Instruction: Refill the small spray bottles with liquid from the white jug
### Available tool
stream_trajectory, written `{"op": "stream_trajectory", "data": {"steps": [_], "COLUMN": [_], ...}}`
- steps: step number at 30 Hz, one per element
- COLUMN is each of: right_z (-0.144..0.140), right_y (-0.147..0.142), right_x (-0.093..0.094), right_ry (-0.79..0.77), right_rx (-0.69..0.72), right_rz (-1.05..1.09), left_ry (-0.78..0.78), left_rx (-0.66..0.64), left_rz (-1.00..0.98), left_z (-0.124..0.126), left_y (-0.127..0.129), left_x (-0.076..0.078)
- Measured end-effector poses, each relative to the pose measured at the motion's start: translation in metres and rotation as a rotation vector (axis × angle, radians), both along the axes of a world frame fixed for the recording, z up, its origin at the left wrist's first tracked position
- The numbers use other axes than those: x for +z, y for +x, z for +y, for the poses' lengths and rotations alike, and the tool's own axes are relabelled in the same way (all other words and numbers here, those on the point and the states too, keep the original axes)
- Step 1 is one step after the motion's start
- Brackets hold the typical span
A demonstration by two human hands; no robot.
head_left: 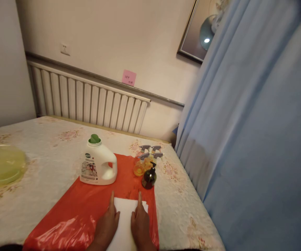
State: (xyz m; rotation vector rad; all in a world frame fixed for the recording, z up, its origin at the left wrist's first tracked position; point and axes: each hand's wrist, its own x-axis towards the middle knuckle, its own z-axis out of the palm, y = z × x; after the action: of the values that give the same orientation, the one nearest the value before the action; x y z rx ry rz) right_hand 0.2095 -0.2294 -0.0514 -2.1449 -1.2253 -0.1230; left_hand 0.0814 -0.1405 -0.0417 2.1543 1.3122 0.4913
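Left hand [107, 223] and right hand [140, 223] lay flat, fingers extended, on white paper [125, 218], lower centre, detergent jug [98, 164] behind.

The pink note's [129, 77] writing is too small to read.

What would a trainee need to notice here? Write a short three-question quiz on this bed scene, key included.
1. True or false: both hands, the left hand and the right hand, lie flat on the white paper sheet.
2. Which stands nearest the paper sheet? A) the white plastic detergent jug with green cap B) the dark round pump bottle C) the pink sticky note on the wall
3. Fill in: the jug stands partly on the ___ plastic sheet spread over the floral bedcover.

Key: 1 true; 2 B; 3 red.
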Motion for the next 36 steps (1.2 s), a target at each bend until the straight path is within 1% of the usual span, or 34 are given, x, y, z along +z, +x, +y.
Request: {"op": "stream_trajectory", "data": {"steps": [3, 8, 14, 18, 23, 34, 36], "right_z": [0.0019, 0.0021, 0.004, 0.0037, 0.0027, 0.0026, 0.0027], "right_y": [0.0001, -0.0006, -0.0012, -0.0011, -0.0008, -0.0012, -0.0009], "right_x": [-0.0036, -0.0035, -0.0039, -0.004, -0.004, -0.0027, -0.004], "right_ry": [-0.014, -0.028, -0.025, -0.011, -0.015, -0.045, -0.036], "right_rx": [-0.006, -0.016, -0.032, -0.014, -0.011, -0.029, -0.028], "right_rz": [0.012, 0.031, 0.025, 0.013, 0.0, 0.01, -0.002], "left_ry": [0.021, 0.02, 0.035, 0.055, 0.054, 0.066, 0.049], "left_rx": [-0.017, -0.021, -0.026, -0.026, -0.028, -0.029, -0.027], "left_rz": [0.084, 0.121, 0.155, 0.198, 0.197, 0.211, 0.212], "left_z": [-0.0006, -0.0029, -0.0036, -0.0043, -0.0054, -0.0053, -0.0055], "left_y": [0.0014, 0.0013, 0.0028, 0.0035, 0.0035, 0.0042, 0.0042], "left_x": [0.003, 0.0082, 0.0063, 0.0068, 0.0095, 0.0095, 0.0109]}}
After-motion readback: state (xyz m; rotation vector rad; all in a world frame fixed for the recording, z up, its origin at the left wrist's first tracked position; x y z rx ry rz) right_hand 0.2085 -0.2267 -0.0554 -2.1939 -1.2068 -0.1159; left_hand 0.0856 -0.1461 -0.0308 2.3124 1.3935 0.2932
